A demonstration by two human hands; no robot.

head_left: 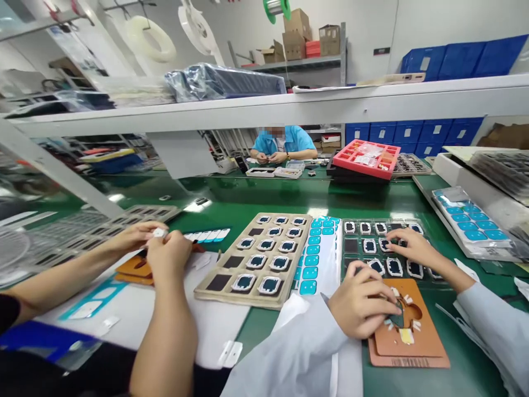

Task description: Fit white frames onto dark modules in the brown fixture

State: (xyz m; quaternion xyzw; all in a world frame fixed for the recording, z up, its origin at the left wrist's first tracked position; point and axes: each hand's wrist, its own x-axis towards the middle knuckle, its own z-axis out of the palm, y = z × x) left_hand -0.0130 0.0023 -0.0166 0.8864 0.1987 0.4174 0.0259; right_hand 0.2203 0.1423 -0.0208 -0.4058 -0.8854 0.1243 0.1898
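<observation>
My left hand (pixel 363 300) rests over an orange fixture block (pixel 432 347), its fingertips closed on a small dark flat piece (pixel 397 318) at the block's recess. White tabs and a yellowish patch (pixel 406 335) surround the recess. Farther out, my right hand (pixel 407 248) reaches into a clear tray (pixel 351 263) of white-framed dark parts. Its thumb and fingers pinch at one white-framed dark part (pixel 383 244), partly covered by the fingertips. Left of my hands lies a sheet of blue stickers (pixel 311 259), and past it a beige tray (pixel 264 300) with similar parts.
At left, a co-worker's hands (pixel 165 242) hold a small white piece above another orange block (pixel 134 267). Across the green bench (pixel 231 193) sits a person in blue (pixel 285 146). A red compartment tray (pixel 366 160) stands at the back; packed blue stickers (pixel 475 220) lie right.
</observation>
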